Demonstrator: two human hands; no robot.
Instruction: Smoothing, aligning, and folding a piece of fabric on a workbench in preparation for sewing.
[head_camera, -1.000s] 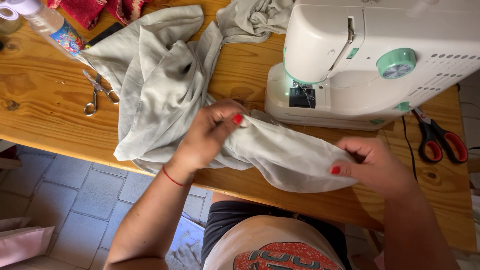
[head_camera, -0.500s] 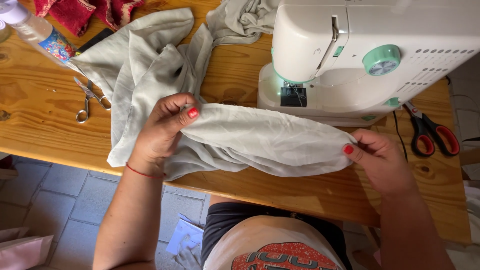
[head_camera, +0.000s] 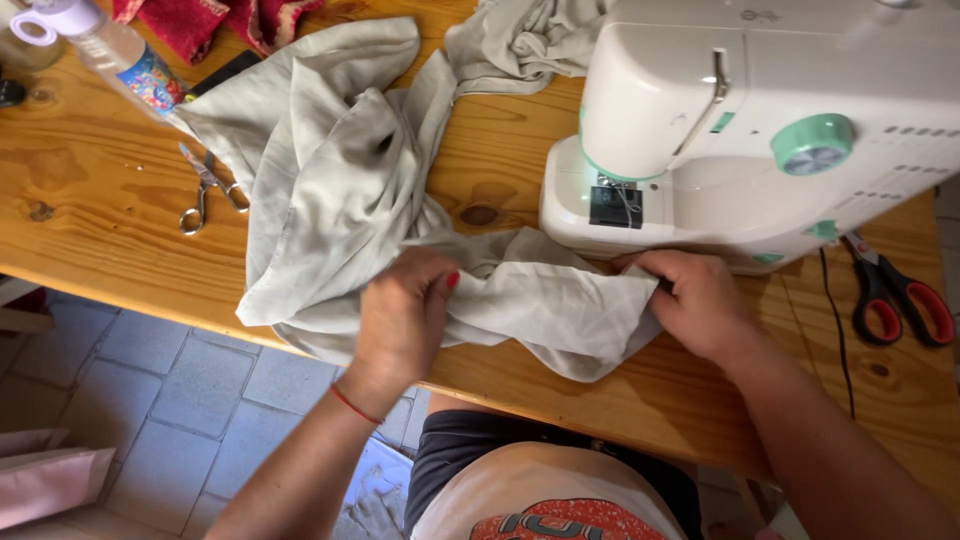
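Grey cloth (head_camera: 340, 190) lies bunched on the wooden tabletop (head_camera: 90, 210); left hand (head_camera: 405, 310) and right hand (head_camera: 700, 300) both grasp it beside the sewing machine (head_camera: 760, 120).

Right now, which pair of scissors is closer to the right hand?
The red-and-black-handled scissors, lying on the wooden table right of the sewing machine, near the right hand. The small metal scissors lie far left, beyond the grey cloth.

Bare forearms, no sleeves. The left hand (head_camera: 405, 310) has red-painted nails and a thin red cord bracelet (head_camera: 355, 405) at its wrist — the right hand (head_camera: 700, 300) wears nothing. Near edge: dark shorts (head_camera: 470, 450), pale top (head_camera: 540, 495) with a red print.
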